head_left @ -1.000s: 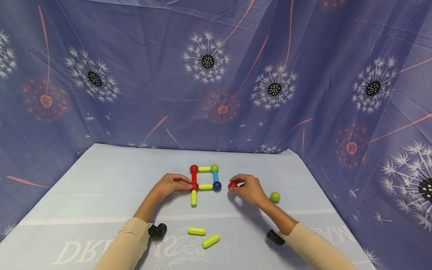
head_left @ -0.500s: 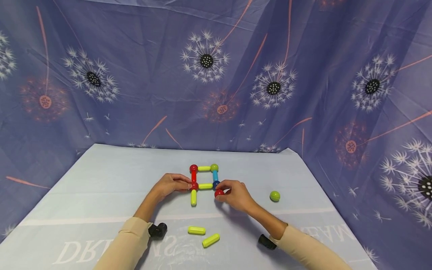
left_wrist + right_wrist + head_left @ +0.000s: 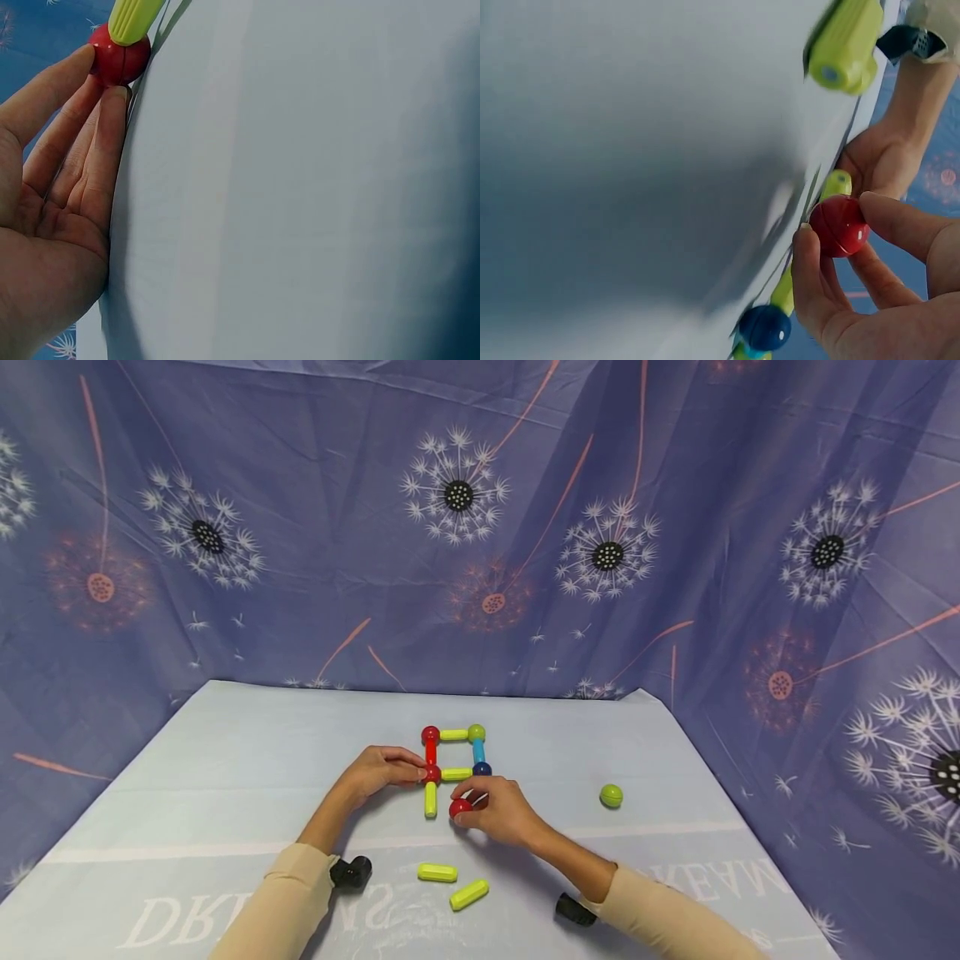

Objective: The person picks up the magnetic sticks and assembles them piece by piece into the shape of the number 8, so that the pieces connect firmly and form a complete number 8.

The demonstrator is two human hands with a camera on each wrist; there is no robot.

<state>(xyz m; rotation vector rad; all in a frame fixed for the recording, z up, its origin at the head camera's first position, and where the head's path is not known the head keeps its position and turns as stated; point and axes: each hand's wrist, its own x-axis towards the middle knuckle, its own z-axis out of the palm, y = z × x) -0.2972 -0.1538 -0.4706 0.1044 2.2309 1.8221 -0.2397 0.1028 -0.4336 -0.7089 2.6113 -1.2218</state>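
Pale table (image 3: 262, 760): left fingers (image 3: 107, 131) pinch joined red ball (image 3: 136, 63); right fingers (image 3: 905, 225) pinch loose red ball (image 3: 838, 225).

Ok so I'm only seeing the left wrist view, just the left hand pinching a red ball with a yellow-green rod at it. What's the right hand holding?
Observer: The right hand is pinching a second red ball.
Operator: And is my red ball part of anything bigger?
Observer: Yes, in the head view it forms the near left corner of a square frame.
Operator: Any loose rods around?
Observer: Two yellow-green rods lie apart from the square frame, on its near side.
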